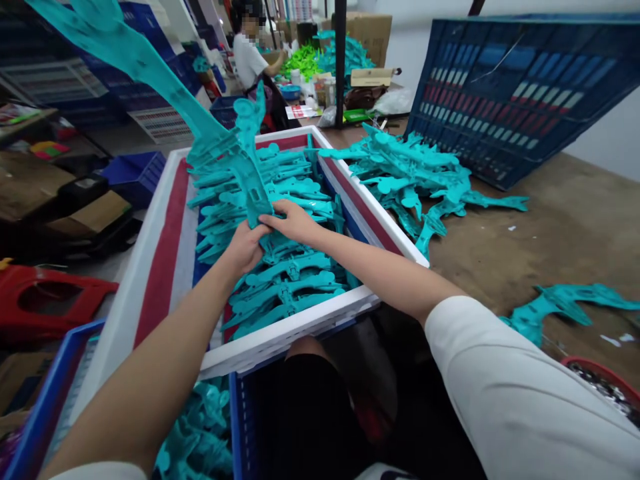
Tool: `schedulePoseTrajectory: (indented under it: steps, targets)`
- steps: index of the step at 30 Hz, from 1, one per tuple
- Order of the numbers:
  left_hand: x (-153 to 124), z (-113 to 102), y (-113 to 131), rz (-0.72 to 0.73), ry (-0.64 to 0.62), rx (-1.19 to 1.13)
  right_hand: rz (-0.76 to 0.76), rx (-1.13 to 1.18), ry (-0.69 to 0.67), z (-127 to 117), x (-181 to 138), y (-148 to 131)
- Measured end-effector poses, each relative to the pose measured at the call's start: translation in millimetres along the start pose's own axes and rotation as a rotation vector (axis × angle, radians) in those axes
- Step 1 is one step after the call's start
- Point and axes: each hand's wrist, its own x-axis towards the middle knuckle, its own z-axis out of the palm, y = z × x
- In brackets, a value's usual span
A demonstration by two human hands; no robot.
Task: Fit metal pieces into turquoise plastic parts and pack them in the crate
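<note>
Both my hands grip the near end of a long turquoise plastic part [200, 133], which slants up and away to the upper left. My left hand [244, 248] is closed on its lower end. Beside it, my right hand [293, 223] pinches the same end with thumb and fingers. Below my hands, several similar turquoise parts [295, 267] lie stacked in rows in a white-rimmed crate [305, 333] lined with red, white and blue striped cloth. What the pieces belong to cannot be made out.
On the brown table [500, 253] at right lie a heap of turquoise parts [415, 173], a single part [565, 303] and a red-rimmed bowl [595, 365]. A tilted blue crate [500, 100] stands behind. Another person [250, 60] works at the back. A red stool [55, 297] is at left.
</note>
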Motion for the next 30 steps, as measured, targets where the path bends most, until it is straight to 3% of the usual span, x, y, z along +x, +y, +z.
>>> schedulePoseTrajectory:
  steps: [4, 9, 15, 18, 21, 25, 28, 30]
  targets:
    - [-2.7, 4.4, 1.0, -0.087, -0.106, -0.054, 0.038, -0.096, 0.139, -2.5, 0.5, -3.6]
    - [-7.8, 4.5, 2.6, -0.108, -0.100, -0.089, -0.016, -0.027, 0.026, -10.8, 3.9, -2.2]
    - [-8.9, 1.5, -2.2, -0.112, -0.179, -0.159, -0.071, -0.007, 0.004, -10.6, 9.7, 7.8]
    - [-5.2, 1.1, -7.9, -0.055, -0.114, -0.134, -0.044, -0.014, 0.074, -13.8, 10.0, 5.3]
    - [0.3, -1.0, -14.8, 0.079, 0.040, -0.012, -0.090, -0.001, 0.172, -25.3, 11.9, -1.2]
    - [6.7, -5.7, -21.7, 0.251, 0.218, 0.173, -0.098, 0.053, 0.442, -69.6, 30.5, 6.8]
    - [11.7, -10.0, -21.6, 0.316, 0.300, 0.175, -0.067, 0.126, 0.626, -126.9, 48.8, 25.3]
    - [15.5, -15.1, -17.7, 0.357, 0.373, 0.166, 0.047, 0.117, 0.701, -167.7, 52.8, 33.6]
